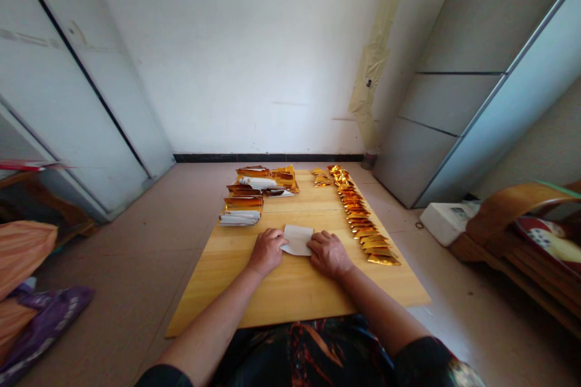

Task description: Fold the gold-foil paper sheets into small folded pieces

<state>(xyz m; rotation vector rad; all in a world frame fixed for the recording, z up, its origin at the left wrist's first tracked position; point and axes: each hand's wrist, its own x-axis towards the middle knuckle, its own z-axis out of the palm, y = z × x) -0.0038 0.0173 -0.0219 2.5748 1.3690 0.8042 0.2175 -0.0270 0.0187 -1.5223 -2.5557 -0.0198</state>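
Observation:
A white sheet of paper (298, 238) lies on a low wooden table (290, 290), white side up, partly folded. My left hand (267, 250) presses on its left edge with the fingers curled. My right hand (327, 252) holds down its right edge, fingers bent over it. Stacks of gold and white foil sheets (245, 202) sit at the far left of the table. A long row of folded gold pieces (363, 221) runs along the right side of the table.
A white wall and grey cabinet doors stand behind the table. A grey refrigerator (458, 103) is at the right, with a white box (447, 219) and a wooden chair (521, 224) beside it. Orange and purple bags (31, 290) lie on the floor at the left.

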